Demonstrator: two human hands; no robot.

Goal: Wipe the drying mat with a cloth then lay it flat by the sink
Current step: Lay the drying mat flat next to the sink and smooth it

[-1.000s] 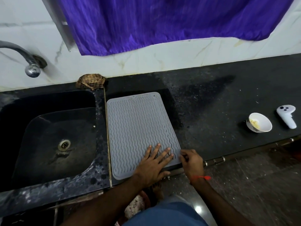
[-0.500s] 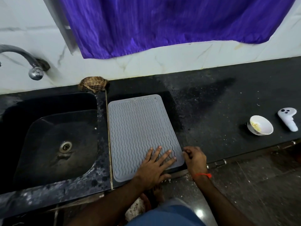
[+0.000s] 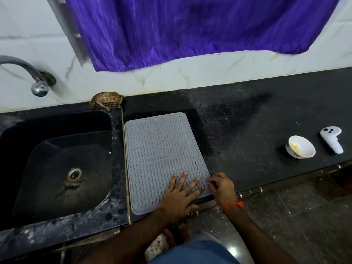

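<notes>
Flattening grey wavy-ribbed silicone drying mat [image 3: 162,159] beside black sink [image 3: 57,168].
Left hand [image 3: 179,197] pressing flat, fingers spread; right hand [image 3: 221,186] pinching adjacent mat corner—tug outward, smoothing onto bench [image 3: 247,130].

Drying mat [image 3: 162,155]: grey, rubbery, matt, wavy-ribbed.
Table [image 3: 247,130]: black stone, speckled, dull, gritty.
Sink [image 3: 57,164]: left of mat; dark, glossy, stained.
Tap [image 3: 28,73]: polished metal.
Cloth [image 3: 106,101]: behind mat; brown checked fabric, crumpled.
Bowl [image 3: 301,146]: white, glazed.
</notes>
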